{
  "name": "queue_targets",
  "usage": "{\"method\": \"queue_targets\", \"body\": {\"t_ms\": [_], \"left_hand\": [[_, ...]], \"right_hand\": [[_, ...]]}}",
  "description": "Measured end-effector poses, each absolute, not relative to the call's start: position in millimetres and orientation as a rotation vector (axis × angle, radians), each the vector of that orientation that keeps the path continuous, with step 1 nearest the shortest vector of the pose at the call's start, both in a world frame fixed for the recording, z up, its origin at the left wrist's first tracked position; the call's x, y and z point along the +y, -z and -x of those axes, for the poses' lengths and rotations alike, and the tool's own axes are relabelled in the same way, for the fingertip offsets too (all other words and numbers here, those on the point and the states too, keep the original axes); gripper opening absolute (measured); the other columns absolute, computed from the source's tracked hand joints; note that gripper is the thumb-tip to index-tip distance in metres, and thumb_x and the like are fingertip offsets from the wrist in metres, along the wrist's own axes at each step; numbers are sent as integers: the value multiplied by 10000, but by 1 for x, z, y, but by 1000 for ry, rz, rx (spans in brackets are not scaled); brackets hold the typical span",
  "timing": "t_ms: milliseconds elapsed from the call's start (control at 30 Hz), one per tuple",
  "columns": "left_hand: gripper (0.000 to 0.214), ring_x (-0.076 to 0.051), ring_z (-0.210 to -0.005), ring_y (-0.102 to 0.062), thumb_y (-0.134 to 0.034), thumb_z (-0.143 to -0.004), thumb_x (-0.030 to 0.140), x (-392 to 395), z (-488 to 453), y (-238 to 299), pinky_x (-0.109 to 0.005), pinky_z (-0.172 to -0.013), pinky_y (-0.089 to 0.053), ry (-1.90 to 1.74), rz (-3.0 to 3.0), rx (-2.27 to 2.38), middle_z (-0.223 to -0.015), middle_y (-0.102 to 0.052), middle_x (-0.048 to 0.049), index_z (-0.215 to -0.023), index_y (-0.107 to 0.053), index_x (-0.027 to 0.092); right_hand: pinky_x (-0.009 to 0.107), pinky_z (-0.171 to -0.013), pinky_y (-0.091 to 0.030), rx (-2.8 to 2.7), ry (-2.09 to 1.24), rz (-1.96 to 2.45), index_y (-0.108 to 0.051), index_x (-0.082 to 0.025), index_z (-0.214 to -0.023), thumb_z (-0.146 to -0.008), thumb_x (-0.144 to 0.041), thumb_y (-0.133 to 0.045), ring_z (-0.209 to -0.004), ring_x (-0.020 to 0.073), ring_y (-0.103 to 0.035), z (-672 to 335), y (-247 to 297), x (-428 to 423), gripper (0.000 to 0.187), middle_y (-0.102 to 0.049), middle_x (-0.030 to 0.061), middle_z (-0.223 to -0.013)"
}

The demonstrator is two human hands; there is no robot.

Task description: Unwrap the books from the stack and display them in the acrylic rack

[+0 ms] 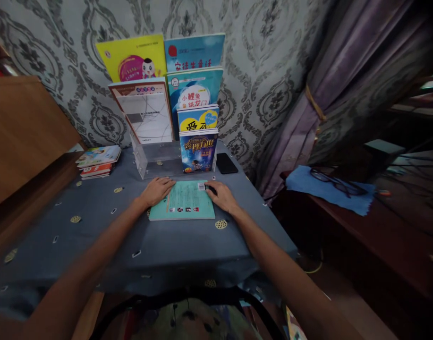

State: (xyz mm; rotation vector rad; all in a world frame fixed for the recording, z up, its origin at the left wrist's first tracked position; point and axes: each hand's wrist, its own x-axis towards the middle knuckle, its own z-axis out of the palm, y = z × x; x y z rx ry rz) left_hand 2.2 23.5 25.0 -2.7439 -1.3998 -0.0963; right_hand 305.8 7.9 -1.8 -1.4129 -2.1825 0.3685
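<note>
A teal paperback book (188, 200) lies on the cloth-covered table, its back cover with a barcode and a row of small pictures facing up. At its upper left edge is my left hand (157, 191), fingers closed together over the corner. My right hand (221, 195) is curled around the upper right edge, near the barcode. A small dark patch shows under the right fingers; I cannot tell what it is. Just behind the book stands a clear acrylic stand (159, 166) with books in two columns, the front right one a blue book (198, 150).
A black phone (226, 163) lies right of the stand. Stacked books (98, 159) sit at the left, beside a wooden panel (28, 132). Glasses (338, 182) rest on a blue cloth (308, 185) on the dark red surface at right. A tied curtain (301, 113) hangs behind.
</note>
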Motion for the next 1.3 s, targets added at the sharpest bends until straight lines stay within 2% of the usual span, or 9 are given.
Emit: {"method": "queue_targets", "body": {"t_ms": [167, 267, 367, 633, 867, 1033, 1133, 1300], "left_hand": [[438, -268, -1256, -544, -299, -1003, 196, 16, -32, -26, -447, -1071, -395, 155, 2696, -1454, -1378, -600, -120, -1331, -589, 199], [423, -249, -1293, -523, -324, -1012, 230, 6, -64, -19, -434, -1093, -387, 298, 2807, -1401, -1428, -568, -104, -1350, -578, 205], [413, -250, -1367, -467, -362, -1015, 264, -7, -94, -14, -470, -1128, -343, 352, 2947, -1228, -1460, -547, -107, -1367, -570, 206], [447, -212, -1426, -414, -386, -980, 146, -51, -112, -13, -498, -1178, -295, 439, 3146, -984, -1464, -557, -52, -1371, -571, 260], [370, -244, -1413, -434, -527, -970, 295, -58, -114, -15, -517, -1174, -312, 470, 3142, -956, -1442, -577, -73, -1326, -605, 236], [344, -218, -1401, -451, -454, -1016, 290, -60, -117, -10, -499, -1176, -323, 499, 3081, -993, -1405, -607, -67, -1325, -598, 240], [347, -214, -1405, -446, -422, -1031, 292, -64, -122, -6, -497, -1189, -310, 503, 3048, -1057, -1393, -613, -74, -1328, -587, 223], [354, -229, -1384, -461, -417, -1025, 271, -62, -131, -6, -517, -1188, -310, 642, 2989, -1244, -1421, -578, -97, -1343, -563, 216]], "right_hand": [[384, -1116, -388, -2164, -379, 1440, -632, -141, -1302, -932, -171, -475, -1327, 240, -524, -307, 5, 11, 404, -609, 126, -1398], [400, -1129, -386, -2152, -378, 1461, -634, -157, -1308, -922, -120, -451, -1362, 230, -497, -307, 9, 13, 429, -558, 115, -1459], [390, -1133, -390, -2148, -398, 1447, -634, -151, -1313, -923, -105, -443, -1346, 220, -517, -307, 10, 14, 437, -576, 111, -1442], [405, -1109, -427, -2123, -427, 1404, -652, -191, -1297, -924, -139, -483, -1315, 235, -554, -309, 7, 16, 412, -604, 91, -1415], [416, -1095, -437, -2126, -416, 1407, -657, -196, -1286, -924, -150, -494, -1305, 251, -565, -308, 5, 16, 400, -605, 102, -1412], [440, -1097, -425, -2125, -404, 1407, -632, -148, -1306, -929, -163, -488, -1330, 273, -540, -305, 7, 14, 404, -582, 148, -1427], [442, -1094, -424, -2119, -382, 1393, -646, -160, -1282, -926, -183, -496, -1320, 277, -544, -303, 10, 13, 386, -592, 142, -1415], [374, -1018, -467, -2067, -387, 1353, -683, -171, -1194, -924, -180, -466, -1154, 245, -634, -302, 10, 14, 347, -705, 115, -1219]]}}
